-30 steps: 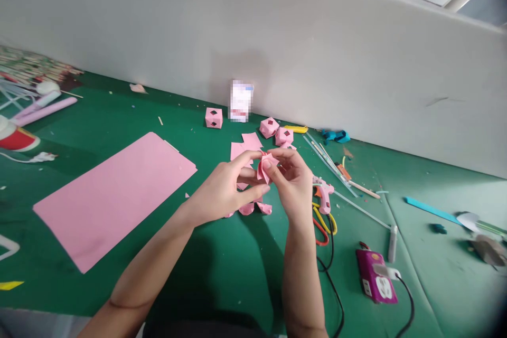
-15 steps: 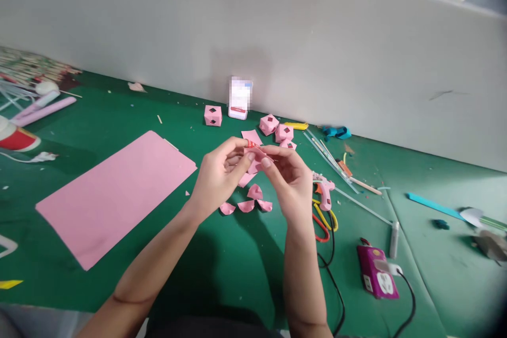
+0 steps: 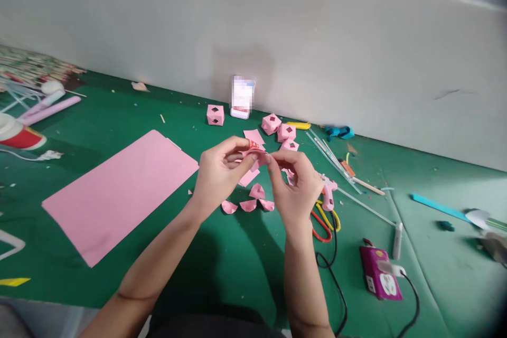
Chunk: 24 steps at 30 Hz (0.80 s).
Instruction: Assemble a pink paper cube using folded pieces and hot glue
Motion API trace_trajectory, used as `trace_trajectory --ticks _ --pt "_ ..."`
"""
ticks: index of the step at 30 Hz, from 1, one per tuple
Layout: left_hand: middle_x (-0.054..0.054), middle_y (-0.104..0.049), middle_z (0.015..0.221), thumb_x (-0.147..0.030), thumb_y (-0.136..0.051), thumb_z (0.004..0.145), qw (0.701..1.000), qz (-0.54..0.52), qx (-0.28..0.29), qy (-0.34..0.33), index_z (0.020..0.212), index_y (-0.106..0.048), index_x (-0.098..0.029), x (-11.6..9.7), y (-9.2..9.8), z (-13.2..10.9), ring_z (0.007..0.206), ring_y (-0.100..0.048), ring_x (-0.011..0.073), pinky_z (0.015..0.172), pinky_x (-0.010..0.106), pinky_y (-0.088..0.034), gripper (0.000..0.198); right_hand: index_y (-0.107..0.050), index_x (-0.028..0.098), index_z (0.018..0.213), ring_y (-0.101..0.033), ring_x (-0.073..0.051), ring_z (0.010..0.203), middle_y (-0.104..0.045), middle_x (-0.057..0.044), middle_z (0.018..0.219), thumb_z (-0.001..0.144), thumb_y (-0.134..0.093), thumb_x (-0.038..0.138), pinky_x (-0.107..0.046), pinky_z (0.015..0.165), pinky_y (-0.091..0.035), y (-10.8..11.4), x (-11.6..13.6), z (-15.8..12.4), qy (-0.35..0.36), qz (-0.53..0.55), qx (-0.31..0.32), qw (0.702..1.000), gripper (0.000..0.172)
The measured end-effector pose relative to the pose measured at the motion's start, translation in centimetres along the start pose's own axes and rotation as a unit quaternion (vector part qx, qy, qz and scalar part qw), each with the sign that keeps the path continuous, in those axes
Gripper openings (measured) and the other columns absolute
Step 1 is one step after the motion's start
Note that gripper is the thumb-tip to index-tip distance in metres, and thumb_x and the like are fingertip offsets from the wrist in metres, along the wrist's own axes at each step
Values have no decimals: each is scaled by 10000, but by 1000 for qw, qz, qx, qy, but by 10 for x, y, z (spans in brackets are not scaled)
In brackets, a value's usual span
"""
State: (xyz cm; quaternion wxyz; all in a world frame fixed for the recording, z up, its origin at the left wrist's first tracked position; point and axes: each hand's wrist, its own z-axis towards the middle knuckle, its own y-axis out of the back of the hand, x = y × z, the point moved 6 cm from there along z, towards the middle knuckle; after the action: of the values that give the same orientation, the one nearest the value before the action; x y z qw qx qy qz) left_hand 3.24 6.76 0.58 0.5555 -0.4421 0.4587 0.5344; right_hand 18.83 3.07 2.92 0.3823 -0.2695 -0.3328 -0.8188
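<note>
Between my hands, above the middle of the green table, is a small piece of pink paper (image 3: 259,155). My left hand (image 3: 222,169) pinches its left side between thumb and fingers; a red patterned band shows on one fingertip. At its right end, my right hand (image 3: 295,179) pinches the paper's edge with thumb and forefinger. The fingers hide much of its shape. Below lie several curved pink paper pieces (image 3: 248,205). Flat pink paper pieces (image 3: 253,137) rest behind and under the hands. Folded pink paper boxes with diamond-shaped holes (image 3: 271,124) stand farther back.
A large pink sheet (image 3: 122,195) lies left. A phone (image 3: 241,97) leans on the wall. On the right are a pink glue gun (image 3: 328,193), scissors with red and yellow handles (image 3: 322,227), a purple box (image 3: 380,273) with a cable and glue sticks (image 3: 332,161). A cup (image 3: 21,134) stands far left.
My right hand has turned and shifted slightly right, now pinching the paper's right end with the fingers curled more. My left hand keeps its grip. The whole view has shifted slightly.
</note>
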Motion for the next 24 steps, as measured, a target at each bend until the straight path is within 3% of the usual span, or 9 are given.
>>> trace_trajectory --ticks 12,18,24 --pt "28 -814 983 -298 -726 901 993 112 20 6 1003 -790 -214 -10 2 -6 853 -782 196 804 293 -653 147 -714 303 1012 -747 -207 906 -792 -35 990 992 -634 161 -366 825 -605 -5 6 -5 115 -39 31 992 165" --pt "37 -817 1072 -257 -739 888 997 69 33 16 1058 -777 -209 -6 2 -5 940 -797 201 877 295 -660 180 -738 269 1025 -737 -177 790 -790 -17 929 981 -673 235 -334 735 -616 -13 -5 -2 -9 33 73 997 86" --pt "48 -818 1053 -261 -741 876 996 65 40 48 1169 -690 -222 0 2 -2 893 -807 209 801 300 -674 300 -767 246 927 -745 -173 777 -793 -14 888 929 -740 298 -324 746 -621 -16 -21 -5 -133 112 75 982 58"
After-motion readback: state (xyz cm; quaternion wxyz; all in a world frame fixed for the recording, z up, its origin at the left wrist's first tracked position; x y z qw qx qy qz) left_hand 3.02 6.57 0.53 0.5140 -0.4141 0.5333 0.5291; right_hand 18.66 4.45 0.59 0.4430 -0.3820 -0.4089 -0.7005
